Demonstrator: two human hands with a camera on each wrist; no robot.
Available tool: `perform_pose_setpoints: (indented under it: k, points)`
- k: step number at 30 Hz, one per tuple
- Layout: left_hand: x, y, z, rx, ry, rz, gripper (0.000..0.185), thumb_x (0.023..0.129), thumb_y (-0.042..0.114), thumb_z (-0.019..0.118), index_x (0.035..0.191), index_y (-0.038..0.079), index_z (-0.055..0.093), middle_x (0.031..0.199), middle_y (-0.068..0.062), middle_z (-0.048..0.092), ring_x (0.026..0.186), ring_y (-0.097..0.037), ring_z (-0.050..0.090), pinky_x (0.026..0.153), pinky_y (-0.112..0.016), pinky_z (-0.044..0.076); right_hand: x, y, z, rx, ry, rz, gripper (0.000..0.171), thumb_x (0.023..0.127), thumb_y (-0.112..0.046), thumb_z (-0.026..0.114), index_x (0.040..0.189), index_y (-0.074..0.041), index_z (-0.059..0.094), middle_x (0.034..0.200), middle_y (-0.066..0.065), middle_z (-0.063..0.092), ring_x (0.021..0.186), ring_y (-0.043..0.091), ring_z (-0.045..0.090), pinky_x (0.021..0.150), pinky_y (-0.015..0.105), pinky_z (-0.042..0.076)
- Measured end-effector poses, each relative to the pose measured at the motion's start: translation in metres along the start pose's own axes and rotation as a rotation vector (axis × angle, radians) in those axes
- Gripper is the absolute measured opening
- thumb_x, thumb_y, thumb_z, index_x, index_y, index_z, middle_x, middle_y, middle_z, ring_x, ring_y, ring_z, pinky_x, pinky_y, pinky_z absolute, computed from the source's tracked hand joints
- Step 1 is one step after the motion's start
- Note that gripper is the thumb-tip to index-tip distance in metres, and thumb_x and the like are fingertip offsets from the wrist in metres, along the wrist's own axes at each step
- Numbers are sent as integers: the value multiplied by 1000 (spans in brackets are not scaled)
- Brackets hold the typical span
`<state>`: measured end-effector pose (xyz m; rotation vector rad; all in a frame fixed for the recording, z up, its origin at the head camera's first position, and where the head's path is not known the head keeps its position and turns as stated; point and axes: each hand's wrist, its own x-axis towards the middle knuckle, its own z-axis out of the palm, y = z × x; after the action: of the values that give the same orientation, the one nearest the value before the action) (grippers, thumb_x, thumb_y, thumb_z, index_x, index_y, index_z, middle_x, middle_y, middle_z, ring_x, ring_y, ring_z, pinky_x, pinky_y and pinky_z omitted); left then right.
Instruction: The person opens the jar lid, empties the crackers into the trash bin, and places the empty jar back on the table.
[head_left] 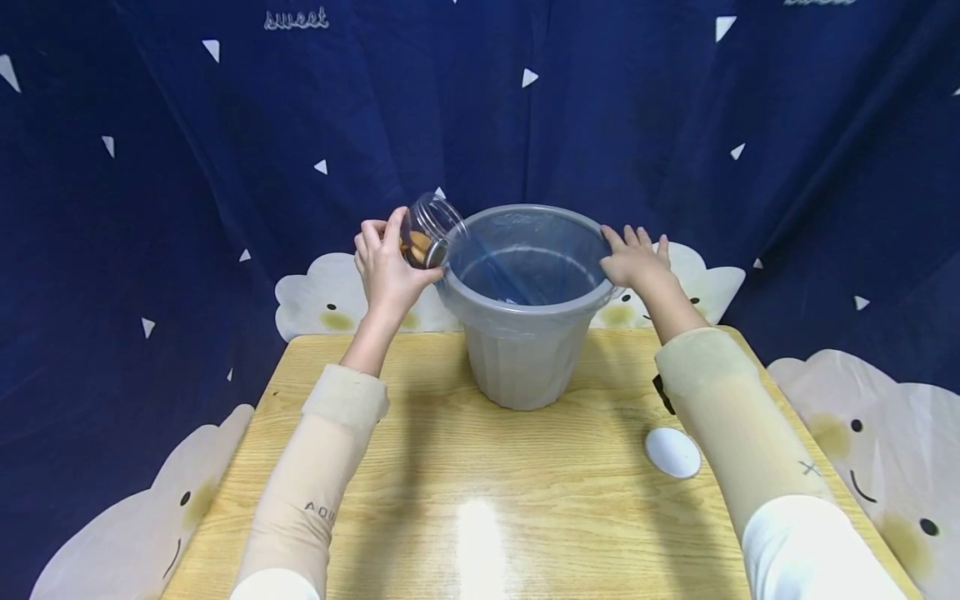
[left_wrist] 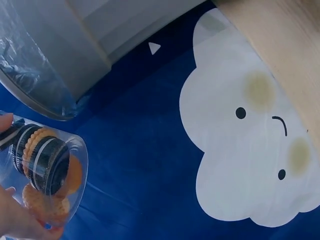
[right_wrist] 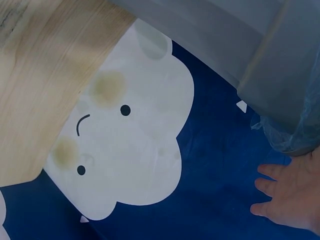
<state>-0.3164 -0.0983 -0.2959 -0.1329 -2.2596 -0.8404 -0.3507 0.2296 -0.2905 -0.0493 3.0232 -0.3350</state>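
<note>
biscuits sit in the clear jar [head_left: 427, 232] that the left hand [head_left: 386, 267] grasps, tilted at the grey bin's [head_left: 525, 333] nine o'clock rim — right hand [head_left: 633, 258] flat-fingered at three o'clock, steadying — so emptying looks underway, needing a steeper tip.

The word "sweet" is written in pale cursive on the blue curtain [head_left: 480, 125], high above the bin [head_left: 522, 308]. The left sleeve [head_left: 307, 492] bears dark letters, "AQU" readable, nearer the viewer than the bin.
</note>
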Motion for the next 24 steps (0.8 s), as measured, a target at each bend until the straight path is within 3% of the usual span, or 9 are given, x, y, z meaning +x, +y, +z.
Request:
perform_pose_setpoints:
  k: [7, 24]
  points:
    - [4, 5, 3, 48, -46, 22, 89, 53, 24, 88, 131, 19, 45, 115, -13, 39, 114, -30, 32, 99, -46, 26, 0, 0, 0, 0, 1, -2, 63, 88, -20, 25, 148, -12, 4, 149, 26, -1, 135, 41, -8, 104, 59, -13]
    - [10, 12, 9, 160, -100, 147, 89, 53, 23, 88, 131, 18, 45, 116, -14, 40, 110, -31, 35, 100, -44, 25, 0, 1, 2, 10, 6, 1, 62, 90, -21, 25, 148, -13, 3, 149, 26, -2, 135, 41, -9, 103, 58, -16]
